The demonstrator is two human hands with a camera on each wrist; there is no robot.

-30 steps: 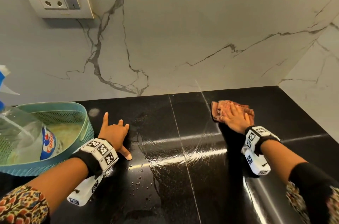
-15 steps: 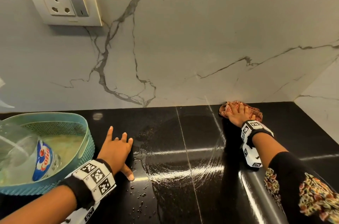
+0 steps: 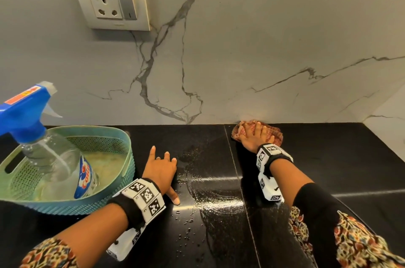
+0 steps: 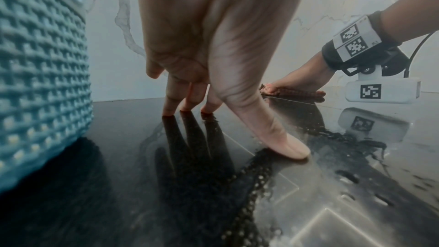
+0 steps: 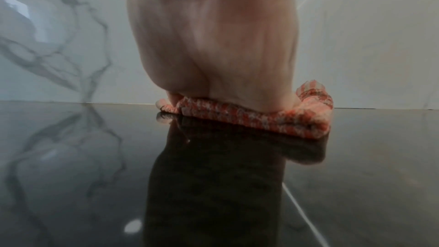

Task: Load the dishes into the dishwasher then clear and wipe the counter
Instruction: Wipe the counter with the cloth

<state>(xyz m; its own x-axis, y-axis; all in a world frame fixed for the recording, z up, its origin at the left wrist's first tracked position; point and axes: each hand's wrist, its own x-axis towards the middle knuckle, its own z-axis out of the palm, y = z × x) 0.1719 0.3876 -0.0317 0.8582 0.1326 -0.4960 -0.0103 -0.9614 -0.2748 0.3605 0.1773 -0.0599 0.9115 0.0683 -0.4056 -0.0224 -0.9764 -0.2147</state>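
The right hand (image 3: 255, 136) lies flat, fingers straight and close together, pressing a crumpled red-and-white checked cloth (image 3: 275, 135) onto the glossy black stone counter (image 3: 328, 158) at its back edge, where the cloth touches the white grey-veined marble wall (image 3: 241, 48). In the right wrist view the palm (image 5: 213, 44) bears down on the cloth (image 5: 273, 117), which bunches up past the hand's right side. The left hand (image 3: 161, 169) rests beside a teal perforated plastic basket (image 3: 122, 142), holding nothing; its fingers are spread and nearly straight, three fingertips (image 4: 187, 104) and the thumb (image 4: 282, 144) propped on the counter (image 4: 118, 176), while one finger lifts clear of it. A smeared wet patch with scattered droplets (image 3: 210, 197) lies between the two hands, just beside the left thumb. A clear plastic spray bottle with a blue trigger head (image 3: 54, 158) stands tilted inside the basket. A cream wall socket with a grey switch (image 3: 111, 2) sits on the wall above the basket.
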